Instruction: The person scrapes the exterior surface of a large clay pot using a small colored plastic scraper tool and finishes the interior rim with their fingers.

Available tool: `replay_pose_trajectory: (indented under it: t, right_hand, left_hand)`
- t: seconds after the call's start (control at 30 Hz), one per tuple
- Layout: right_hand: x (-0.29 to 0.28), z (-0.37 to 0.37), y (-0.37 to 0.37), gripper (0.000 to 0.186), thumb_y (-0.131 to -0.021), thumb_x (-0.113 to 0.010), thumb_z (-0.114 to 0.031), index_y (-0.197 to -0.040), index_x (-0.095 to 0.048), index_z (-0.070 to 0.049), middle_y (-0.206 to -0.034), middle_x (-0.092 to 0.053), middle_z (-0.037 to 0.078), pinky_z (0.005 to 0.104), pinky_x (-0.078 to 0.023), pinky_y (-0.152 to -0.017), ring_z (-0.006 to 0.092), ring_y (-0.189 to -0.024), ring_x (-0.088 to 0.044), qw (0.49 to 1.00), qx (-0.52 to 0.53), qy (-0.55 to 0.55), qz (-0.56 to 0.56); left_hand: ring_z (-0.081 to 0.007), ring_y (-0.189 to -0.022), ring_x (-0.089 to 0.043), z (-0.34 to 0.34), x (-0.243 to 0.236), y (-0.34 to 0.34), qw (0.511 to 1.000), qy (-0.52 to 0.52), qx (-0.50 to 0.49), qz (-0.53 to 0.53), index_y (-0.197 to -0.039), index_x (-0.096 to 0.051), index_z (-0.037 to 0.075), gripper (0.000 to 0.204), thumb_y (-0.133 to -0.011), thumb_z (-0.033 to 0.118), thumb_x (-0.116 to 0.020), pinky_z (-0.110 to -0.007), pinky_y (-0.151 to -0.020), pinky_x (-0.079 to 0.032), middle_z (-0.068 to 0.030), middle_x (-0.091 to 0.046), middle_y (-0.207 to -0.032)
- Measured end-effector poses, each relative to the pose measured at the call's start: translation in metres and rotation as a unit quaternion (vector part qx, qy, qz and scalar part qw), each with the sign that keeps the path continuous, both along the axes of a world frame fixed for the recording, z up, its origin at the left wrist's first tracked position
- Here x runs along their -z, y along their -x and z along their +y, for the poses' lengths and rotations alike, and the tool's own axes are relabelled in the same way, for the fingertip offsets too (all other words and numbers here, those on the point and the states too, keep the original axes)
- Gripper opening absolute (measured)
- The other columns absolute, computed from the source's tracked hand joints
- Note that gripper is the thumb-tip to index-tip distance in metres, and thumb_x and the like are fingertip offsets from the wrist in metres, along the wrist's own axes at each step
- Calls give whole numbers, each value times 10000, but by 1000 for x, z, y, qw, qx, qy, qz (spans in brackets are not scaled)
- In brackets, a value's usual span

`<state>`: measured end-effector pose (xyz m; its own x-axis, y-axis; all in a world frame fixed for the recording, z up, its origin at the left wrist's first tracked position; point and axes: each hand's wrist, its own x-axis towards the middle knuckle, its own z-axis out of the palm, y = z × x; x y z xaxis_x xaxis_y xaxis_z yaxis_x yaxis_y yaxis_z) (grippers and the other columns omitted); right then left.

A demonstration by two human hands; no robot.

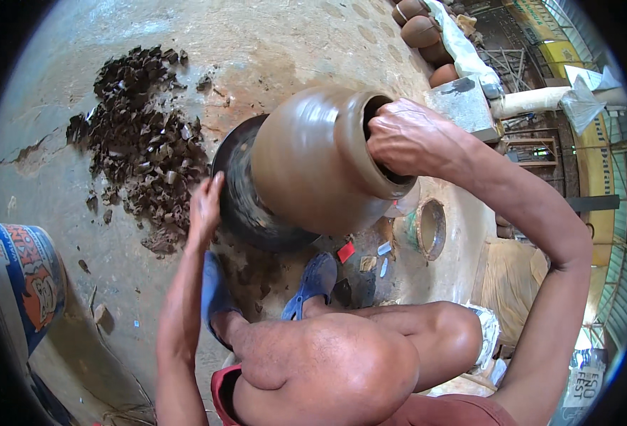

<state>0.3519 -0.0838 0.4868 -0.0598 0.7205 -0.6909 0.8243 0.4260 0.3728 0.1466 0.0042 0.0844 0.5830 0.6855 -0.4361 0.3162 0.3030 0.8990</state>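
Note:
A large wet brown clay pot (303, 160) leans tilted on a dark round potter's wheel (237, 206), its mouth toward the right. My right hand (409, 138) reaches into that mouth from the right, knuckles bent and fingers curled inward. The pot's wall hides the fingertips, so whatever they hold cannot be made out. At the wheel's left edge, my left hand (205, 209) is closed on the rim, with the thumb side up.
Dark clay scraps (143, 142) lie heaped left of the wheel. A printed bucket (33, 277) stands at far left. Right of the pot are a clay-smeared basin (430, 228) and small red (346, 251) and white pieces. A stone block (462, 106) and finished pots (421, 32) sit farther back.

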Motion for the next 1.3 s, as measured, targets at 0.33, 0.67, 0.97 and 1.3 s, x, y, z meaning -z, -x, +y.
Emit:
replay_pose_trajectory:
  t: [0.33,0.67,0.97,1.3]
  right_hand:
    - [26,-5,-23,128,-813,-699,-135,-709,-753,-83,-809,-755,126,406,-576,-667,303,-782,-737,997,7,-38,67]
    - [26,1,-22,132,-817,-641,-116,-815,-737,-26,-896,-750,176,431,-578,-770,353,-836,-719,997,36,16,73]
    - [17,16,-5,139,-756,-689,-88,-848,-726,10,-903,-747,197,449,-574,-785,366,-876,-718,983,110,32,142]
    - [23,12,2,230,-707,-690,-51,-914,-742,36,-909,-727,256,449,-580,-808,403,-905,-712,966,200,74,143]
  left_hand:
    - [-126,-803,-547,-55,-32,51,953,281,-99,-47,-1446,-432,101,690,-977,551,-661,-256,-559,-442,-46,-551,-1182]
    - [-223,-729,-712,-124,-44,49,917,387,97,25,-1344,-485,-17,668,-983,517,-661,-316,-519,-559,-126,-669,-962]
    - [-232,-861,-722,-83,9,31,983,-65,-96,141,-1263,-610,-65,735,-1026,623,-506,-376,-778,-557,-220,-705,-1153]
    - [-197,-775,-716,-14,-57,27,959,258,-82,-88,-1254,-597,8,635,-1030,596,-513,-308,-607,-556,-101,-734,-1020]
